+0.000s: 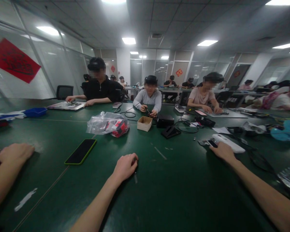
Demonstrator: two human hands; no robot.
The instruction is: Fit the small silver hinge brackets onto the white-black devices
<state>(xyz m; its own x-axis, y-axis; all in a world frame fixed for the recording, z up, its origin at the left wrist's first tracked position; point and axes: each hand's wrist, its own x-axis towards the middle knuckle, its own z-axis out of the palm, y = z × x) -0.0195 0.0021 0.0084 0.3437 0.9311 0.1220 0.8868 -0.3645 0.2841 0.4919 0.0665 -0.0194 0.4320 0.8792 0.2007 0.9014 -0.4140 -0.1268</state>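
Note:
My left hand (125, 166) rests on the green table (169, 187) with its fingers curled in. A small dark bit shows at the fingertips, but what it is stays hidden. Farther right, my right hand (223, 151) reaches out with thumb and fingers closed on a small flat device with a dark face (212, 143). Beside that device lie some small metal pieces (203, 142). A white rounded case (230, 144) lies just behind my right hand.
Another person's hand (16, 152) rests at the left. Around the table are a green-edged phone (81, 152), a plastic bag with a red item (108, 124), a small cardboard box (144, 123), a black stand (170, 132), cables and a blue fan-like object (285, 130). Several people sit opposite.

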